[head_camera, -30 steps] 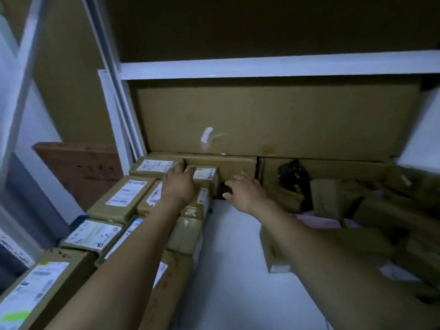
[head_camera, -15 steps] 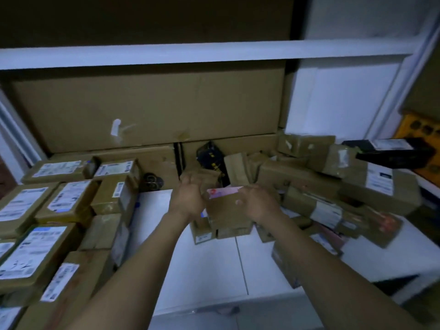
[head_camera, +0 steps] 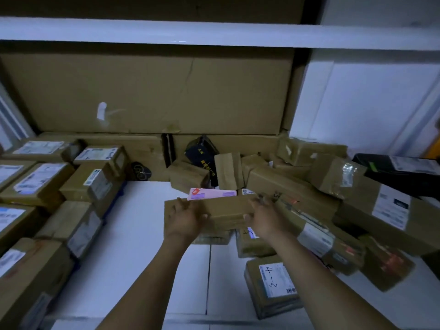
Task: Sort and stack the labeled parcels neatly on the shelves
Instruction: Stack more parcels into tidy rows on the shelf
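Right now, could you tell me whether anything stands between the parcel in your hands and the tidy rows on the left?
Nothing visible does. The left hand and right hand grip the brown parcel; only bare shelf lies between it and the labelled rows. The loose pile lies right of it.

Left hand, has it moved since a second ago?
Yes. The left hand has left the labeled stack, moving right and nearer the camera, and now grips a brown parcel.
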